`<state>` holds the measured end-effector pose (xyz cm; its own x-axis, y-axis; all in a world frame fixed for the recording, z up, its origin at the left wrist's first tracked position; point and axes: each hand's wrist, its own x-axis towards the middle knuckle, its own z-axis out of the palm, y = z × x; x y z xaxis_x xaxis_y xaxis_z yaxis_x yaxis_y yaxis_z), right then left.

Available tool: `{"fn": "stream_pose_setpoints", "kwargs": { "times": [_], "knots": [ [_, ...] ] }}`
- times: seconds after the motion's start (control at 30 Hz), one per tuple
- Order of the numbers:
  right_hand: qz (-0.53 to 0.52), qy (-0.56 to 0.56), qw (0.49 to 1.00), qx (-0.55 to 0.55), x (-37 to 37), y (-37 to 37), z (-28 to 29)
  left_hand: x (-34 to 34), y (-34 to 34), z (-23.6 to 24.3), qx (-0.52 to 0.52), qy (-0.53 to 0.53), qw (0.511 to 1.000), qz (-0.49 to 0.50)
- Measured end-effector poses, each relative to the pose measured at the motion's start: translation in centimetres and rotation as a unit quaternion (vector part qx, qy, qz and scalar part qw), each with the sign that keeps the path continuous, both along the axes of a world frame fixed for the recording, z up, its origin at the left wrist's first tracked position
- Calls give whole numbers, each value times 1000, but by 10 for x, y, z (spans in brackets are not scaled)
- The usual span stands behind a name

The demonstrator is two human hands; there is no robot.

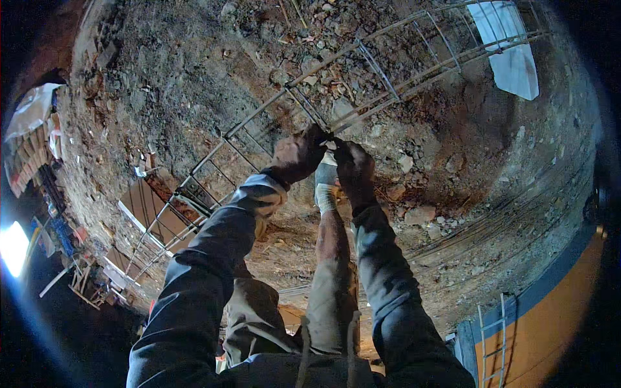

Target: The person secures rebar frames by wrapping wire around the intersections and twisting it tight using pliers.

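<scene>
A long rebar cage point(288, 87), made of thin steel bars joined by cross ties, runs from the lower left to the upper right. Both my hands meet at its near side, by a joint of a cross tie and a long bar. My left hand point(297, 156) is closed around the bar there. Close beside it, my right hand point(354, 167) pinches with bent fingers at the same spot; anything small between the fingertips is hidden. Below my hands, my foot in a light sock point(326, 197) stands on the ground.
Rough soil with stones point(420, 215) lies all around. A white sheet point(513, 68) sits under the cage's far right end, and a tan board point(155, 216) under its left part. At lower right a ladder point(493, 343) stands by an orange wall point(550, 310). A bright lamp point(13, 249) shines at left.
</scene>
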<state>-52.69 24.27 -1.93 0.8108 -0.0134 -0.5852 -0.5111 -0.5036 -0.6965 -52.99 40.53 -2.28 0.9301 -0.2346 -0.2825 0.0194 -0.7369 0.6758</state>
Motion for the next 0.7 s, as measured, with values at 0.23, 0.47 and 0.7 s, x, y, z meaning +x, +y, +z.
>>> {"fn": "stream_pose_setpoints", "kwargs": {
  "times": [0.23, 0.47, 0.7],
  "knots": [
    [-31, -61, 997, 40, 11, 18, 13, 2, 9, -17, -53, 153, 984, 70],
    [38, -107, 984, 138, 3, -5, -39, 17, 25, -51, -335, 417, 841, 80],
    [108, -133, 977, 129, 8, 1, -28, -4, 36, -76, -567, 481, 601, 293]
  ]
}}
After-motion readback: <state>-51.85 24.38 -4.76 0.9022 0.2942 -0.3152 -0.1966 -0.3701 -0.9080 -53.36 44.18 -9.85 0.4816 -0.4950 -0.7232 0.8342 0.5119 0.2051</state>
